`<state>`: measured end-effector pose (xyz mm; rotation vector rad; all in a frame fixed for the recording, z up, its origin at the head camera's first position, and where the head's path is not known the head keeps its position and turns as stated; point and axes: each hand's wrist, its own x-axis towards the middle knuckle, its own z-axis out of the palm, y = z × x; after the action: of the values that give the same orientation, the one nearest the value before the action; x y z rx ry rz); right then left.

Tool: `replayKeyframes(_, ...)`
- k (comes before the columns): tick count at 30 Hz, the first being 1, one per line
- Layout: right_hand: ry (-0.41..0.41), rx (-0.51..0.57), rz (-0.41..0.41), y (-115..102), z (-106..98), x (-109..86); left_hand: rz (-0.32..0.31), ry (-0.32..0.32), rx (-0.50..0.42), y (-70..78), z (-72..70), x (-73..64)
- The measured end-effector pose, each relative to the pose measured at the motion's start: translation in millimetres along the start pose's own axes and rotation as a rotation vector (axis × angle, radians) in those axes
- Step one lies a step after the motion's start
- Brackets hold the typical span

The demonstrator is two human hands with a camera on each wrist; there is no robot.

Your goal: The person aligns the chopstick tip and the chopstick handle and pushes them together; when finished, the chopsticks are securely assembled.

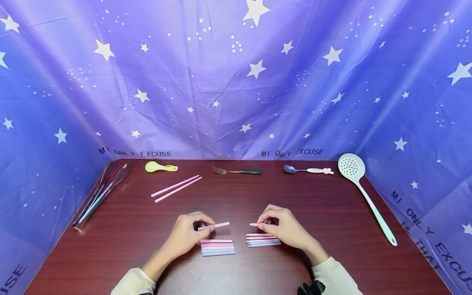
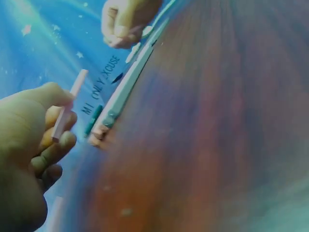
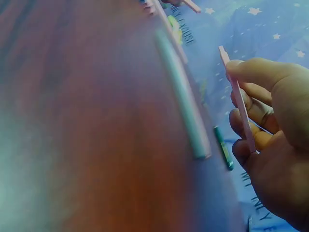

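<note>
Nearest the camera, your cream sleeves (image 1: 134, 282) showed at the near side of the dark red table (image 1: 236, 200), with a black device (image 1: 311, 288) by the right cuff. Your left hand (image 1: 191, 229) pinched a pink stick (image 1: 222, 224) between thumb and fingers, its free end toward the other hand. Your right hand (image 1: 282, 225) likewise pinched a narrow-tipped pink stick (image 1: 253, 224), tip facing left, and the two pieces stood apart over the table's near half. Closer to the near edge lay the left row of sticks (image 1: 217, 248) and, partly hidden by your hand, the right row of sticks (image 1: 262, 241), each with pink on its far side and blue on its near side. Beyond your left hand, two long pink sticks (image 1: 175, 186) lay slantwise. Along the far edge, left to right, you had a yellow measuring spoon (image 1: 159, 166), a green-handled fork (image 1: 237, 171) and a white-handled spoon (image 1: 307, 170). Beside the left edge was a clear pouch (image 1: 99, 198) of thin items; a pale green skimmer (image 1: 362, 189) slanted from the far right corner along the right edge. Starry cloth (image 1: 221, 82) rose behind the far edge.
</note>
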<state>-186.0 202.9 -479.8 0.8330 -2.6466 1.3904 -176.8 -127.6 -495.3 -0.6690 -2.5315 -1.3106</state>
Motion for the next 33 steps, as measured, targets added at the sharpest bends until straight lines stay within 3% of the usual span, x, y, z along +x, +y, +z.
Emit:
replayKeyframes(6,0.037,-0.006,-0.067,-20.9,-10.2,15.4,0.11,0.13,-0.009,13.5,-10.8,18.2)
replayKeyframes(11,0.081,0.0,-0.13,-38.0,-18.7,27.9,0.167,0.177,-0.02,23.2,-15.1,32.9)
replayKeyframes(20,0.139,0.059,-0.143,-51.1,-18.4,36.0,0.223,0.175,-0.079,38.8,-15.3,45.5)
replayKeyframes(33,0.145,0.086,-0.141,-48.0,-9.2,36.2,0.187,0.148,-0.061,41.2,-6.6,40.9)
